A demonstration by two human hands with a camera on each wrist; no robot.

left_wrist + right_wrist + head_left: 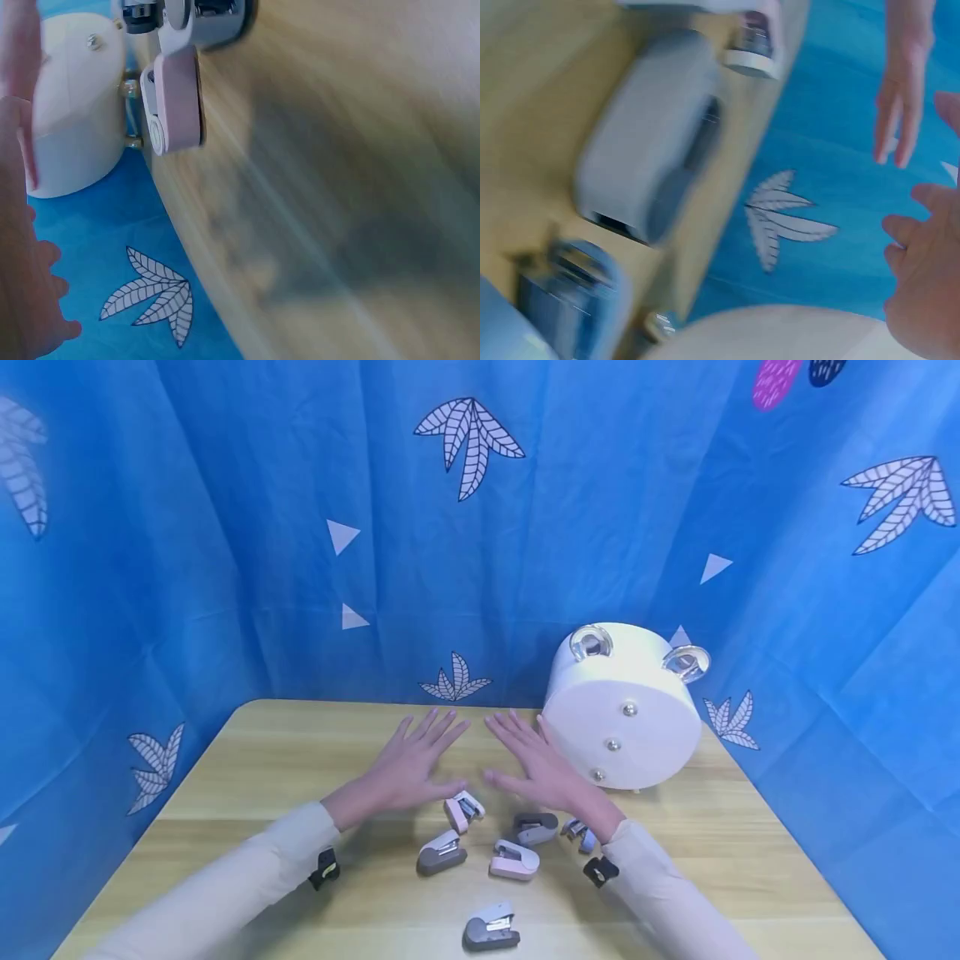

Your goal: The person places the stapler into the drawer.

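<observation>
My left hand (pixel 405 770) is held over the table with its fingers spread and nothing in it. Opposite it, my right hand (pixel 542 772) is likewise spread and holds nothing. Small staplers lie below and between the hands. A pink and white stapler (pixel 456 815) is nearest the left thumb. Closer to me lie a grey stapler (pixel 441 857) with a pale top and a pink stapler (pixel 514 865). Under the right hand sits a dark grey stapler (pixel 649 135), beside a blue stapler (pixel 604 300) near that wrist. One more grey stapler (pixel 491 935) is at the front.
A white round drum-like case (pixel 622 718) with shiny metal rings and studs stands at the back right, close behind the right hand. The wooden table (pixel 262 752) ends at a blue patterned curtain (pixel 300 568) at the back and sides.
</observation>
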